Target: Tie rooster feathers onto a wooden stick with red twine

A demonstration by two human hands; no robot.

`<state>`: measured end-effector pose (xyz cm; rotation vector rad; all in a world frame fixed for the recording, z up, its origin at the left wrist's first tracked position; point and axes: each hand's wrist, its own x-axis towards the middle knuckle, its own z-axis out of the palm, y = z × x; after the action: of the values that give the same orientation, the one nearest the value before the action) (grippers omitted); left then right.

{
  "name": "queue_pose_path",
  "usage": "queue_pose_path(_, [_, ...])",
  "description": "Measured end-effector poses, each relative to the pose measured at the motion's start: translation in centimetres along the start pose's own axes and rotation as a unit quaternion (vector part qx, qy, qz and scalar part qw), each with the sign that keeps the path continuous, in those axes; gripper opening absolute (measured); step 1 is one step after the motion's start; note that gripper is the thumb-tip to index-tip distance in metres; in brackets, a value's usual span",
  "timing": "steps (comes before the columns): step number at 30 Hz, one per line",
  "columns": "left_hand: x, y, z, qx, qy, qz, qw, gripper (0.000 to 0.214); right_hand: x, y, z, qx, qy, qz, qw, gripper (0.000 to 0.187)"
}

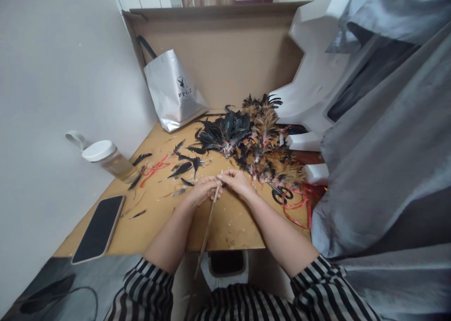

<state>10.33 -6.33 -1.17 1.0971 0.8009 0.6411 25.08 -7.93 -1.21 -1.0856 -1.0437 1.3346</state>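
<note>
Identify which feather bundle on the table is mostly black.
The leftmost fanned bundle, nearest the silver bag. Its feathers are almost all dark; the bundles to its right show plenty of brown.

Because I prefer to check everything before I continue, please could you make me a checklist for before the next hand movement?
1. Thin strip held: ok; the left hand and right hand meet at its upper end.
2. Exact finger hold on that end: cannot tell; fingers partly hide it.
3. Scissors handles uncovered: ok; they show beside the brown feathers.
4. Red string well away from the scissors: not ok; its loops lie close to the handles.
5. Phone well back from the table's front edge: not ok; its near end reaches it.
6. Bottle lid on: ok.
</note>
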Motion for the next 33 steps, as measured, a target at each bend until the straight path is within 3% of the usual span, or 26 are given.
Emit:
queue_pose_path(6, [-0.17,0.01,0.28,0.027,0.019,-0.006,0.999,0.028,0.07,0.26,0.41,-0.011,0.036,0.011,0.999,0.029])
queue_pose_path(14, [-0.38,0.07,0.09,0.028,-0.010,-0.007,1.000,0.029,0.00,0.13,-0.23,0.083,-0.049,0.073,0.993,0.033])
queue_pose_path(19, [-0.29,-0.03,0.04,0.008,-0.023,-0.011,1.000,0.026,0.09,0.19,-0.09,0.096,-0.048,0.089,0.990,0.035])
queue_pose_path(33, [-0.22,-0.01,0.27,0.004,0.017,-0.016,1.000,0.028,-0.34,-0.41,0.62,0.081,-0.027,0.075,0.994,0.032])
